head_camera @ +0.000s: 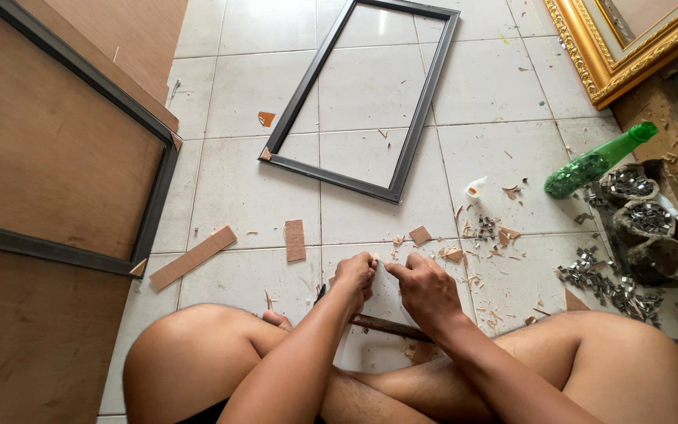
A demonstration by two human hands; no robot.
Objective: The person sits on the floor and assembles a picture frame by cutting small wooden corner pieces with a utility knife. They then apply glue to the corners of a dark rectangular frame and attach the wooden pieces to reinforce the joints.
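Both my hands meet at six o'clock: left hand and right hand pinch closed on a small pale piece over the floor tiles. The dark frame at twelve lies bare; the metal clips at three look mostly unused.

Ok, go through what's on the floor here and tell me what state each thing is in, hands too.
Left hand: pinched on something small.
Right hand: fingertips meeting the left's.
Dark empty frame: flat on the tiles.
Green bottle: lying on its side, capped.
Backed frame: board fitted in.
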